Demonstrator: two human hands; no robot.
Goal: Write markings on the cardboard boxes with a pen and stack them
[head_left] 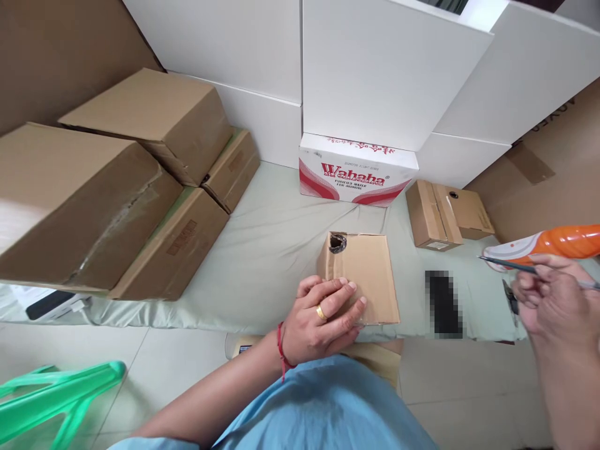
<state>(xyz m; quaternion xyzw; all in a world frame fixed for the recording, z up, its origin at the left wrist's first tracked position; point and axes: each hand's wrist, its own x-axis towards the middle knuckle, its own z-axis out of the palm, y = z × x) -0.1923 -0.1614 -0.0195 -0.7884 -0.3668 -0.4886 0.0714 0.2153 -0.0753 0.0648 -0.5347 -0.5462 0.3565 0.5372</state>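
Note:
A small brown cardboard box (368,265), with a dark-rimmed hole in its top, sits on the pale green cloth near the front edge. My left hand (321,312) lies over its near left corner, fingers across the top and curled over the side; its thumb is mostly hidden. Off to the right, clear of the box, my right hand (550,294) is closed around a thin dark pointed pen (504,263), its tip pointing left. Just behind that hand lies an orange-and-white bottle (567,242). A pixelated black patch (443,304) lies between box and right hand.
Large cardboard boxes (89,194) are stacked at left. A white-and-red Wahaha carton (359,172) stands at the back against white panels. Two small boxes (434,215) sit back right. Below the cloth-covered surface (262,250), a green plastic stool (60,400) stands on the tiled floor.

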